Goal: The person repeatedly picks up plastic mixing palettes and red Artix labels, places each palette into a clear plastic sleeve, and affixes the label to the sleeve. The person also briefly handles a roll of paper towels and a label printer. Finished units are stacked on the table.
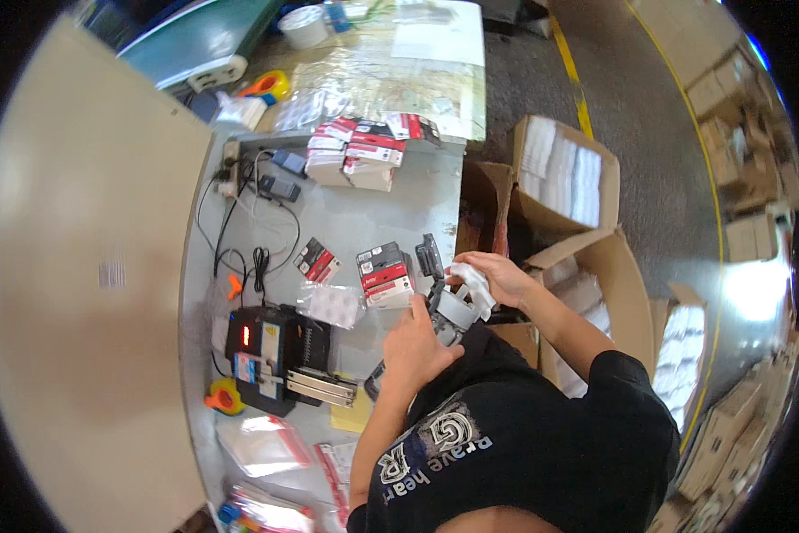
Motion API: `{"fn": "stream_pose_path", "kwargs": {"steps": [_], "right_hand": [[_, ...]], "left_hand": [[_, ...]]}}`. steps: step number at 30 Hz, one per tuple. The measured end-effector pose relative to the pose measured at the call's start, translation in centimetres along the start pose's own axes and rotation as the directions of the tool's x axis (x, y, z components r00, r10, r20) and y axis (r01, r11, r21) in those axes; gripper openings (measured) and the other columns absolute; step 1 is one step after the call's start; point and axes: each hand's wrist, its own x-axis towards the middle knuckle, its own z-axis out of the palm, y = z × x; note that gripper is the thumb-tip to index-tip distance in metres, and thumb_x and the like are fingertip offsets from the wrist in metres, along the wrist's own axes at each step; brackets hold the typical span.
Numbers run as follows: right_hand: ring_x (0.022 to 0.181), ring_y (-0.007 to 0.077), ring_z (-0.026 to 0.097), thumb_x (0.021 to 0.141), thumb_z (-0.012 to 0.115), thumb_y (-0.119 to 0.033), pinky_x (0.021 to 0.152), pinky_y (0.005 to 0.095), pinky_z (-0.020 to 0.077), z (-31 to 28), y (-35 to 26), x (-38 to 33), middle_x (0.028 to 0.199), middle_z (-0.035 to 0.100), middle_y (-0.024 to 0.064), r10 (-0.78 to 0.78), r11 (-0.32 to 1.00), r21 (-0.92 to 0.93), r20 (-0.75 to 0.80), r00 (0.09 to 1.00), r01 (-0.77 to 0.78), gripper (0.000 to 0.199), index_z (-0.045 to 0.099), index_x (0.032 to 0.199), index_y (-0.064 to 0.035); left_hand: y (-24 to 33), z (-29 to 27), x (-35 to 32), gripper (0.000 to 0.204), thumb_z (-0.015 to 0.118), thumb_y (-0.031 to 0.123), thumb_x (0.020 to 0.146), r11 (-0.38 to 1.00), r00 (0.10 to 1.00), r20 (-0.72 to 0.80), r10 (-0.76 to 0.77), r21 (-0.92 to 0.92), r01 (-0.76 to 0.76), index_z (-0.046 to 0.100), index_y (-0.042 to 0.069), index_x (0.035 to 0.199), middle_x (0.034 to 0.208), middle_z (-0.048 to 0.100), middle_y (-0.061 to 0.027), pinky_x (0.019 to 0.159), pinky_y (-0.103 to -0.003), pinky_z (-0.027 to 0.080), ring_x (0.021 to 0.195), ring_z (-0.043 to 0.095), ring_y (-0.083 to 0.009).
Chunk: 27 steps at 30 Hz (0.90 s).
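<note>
My left hand (pixel 415 349) is at the table's right edge, its thumb and forefinger apart, close beside a grey-and-black device with a round grey part (pixel 457 313). Whether it touches the device is hard to make out. My right hand (pixel 499 277) pinches a crumpled white packet (pixel 476 290) just above the device's far right side. A black upright piece (pixel 430 258) rises at the device's far end. To the left stands a stack of red, white and black cards (pixel 384 274), with a smaller group of such cards (pixel 317 261) farther left.
A black machine with a lit red display (pixel 271 351) sits at the left, cables behind it. Clear blister sheets (pixel 330 305) lie between it and the card stack. More card stacks (pixel 357 153) stand farther back. Open cartons of white packs (pixel 562 169) crowd the right side.
</note>
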Motion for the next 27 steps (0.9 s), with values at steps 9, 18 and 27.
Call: {"fn": "stream_pose_path", "kwargs": {"steps": [9, 18, 27], "right_hand": [[0.102, 0.0241, 0.061, 0.098, 0.045, -0.023, 0.081, 0.037, 0.0514, -5.5, 0.9, 1.2, 0.115, 0.06, 0.0128, 0.032, 0.977, 0.213, -0.054, 0.998, -0.02, 0.035, 0.052, 0.121, 0.0026], [0.099, 0.0233, 0.063, 0.096, 0.048, -0.022, 0.085, 0.0324, 0.0486, -8.5, -0.2, 2.6, 0.11, 0.063, 0.0143, 0.045, 0.98, 0.198, -0.083, 0.996, -0.028, 0.033, 0.058, 0.115, 0.0031], [0.101, 0.0233, 0.062, 0.098, 0.043, -0.023, 0.087, 0.0322, 0.0476, -9.7, 0.2, 3.7, 0.112, 0.062, 0.014, 0.091, 0.983, 0.166, -0.07, 0.993, -0.078, 0.036, 0.057, 0.117, 0.0036]], "left_hand": [[3.6, 1.8, 6.3, 0.083, 0.077, 0.039, 0.061, 0.982, 0.958, 0.273, -0.091, 0.186, 0.041, 0.031, -0.002, 0.117, 0.095, 0.06, -0.0274, 0.075, -0.047, 0.051, 0.084, 0.062, -0.0429], [5.5, 2.3, 10.0, 0.08, 0.076, 0.039, 0.062, 0.958, 0.917, 0.351, -0.191, 0.272, 0.095, 0.031, 0.0, 0.116, 0.095, 0.06, -0.0277, 0.076, -0.048, 0.05, 0.085, 0.061, -0.0453], [6.1, 2.3, 11.4, 0.084, 0.074, 0.04, 0.062, 0.941, 0.893, 0.386, -0.232, 0.323, 0.104, 0.03, -0.002, 0.119, 0.095, 0.06, -0.0278, 0.076, -0.047, 0.05, 0.085, 0.062, -0.044]]}}
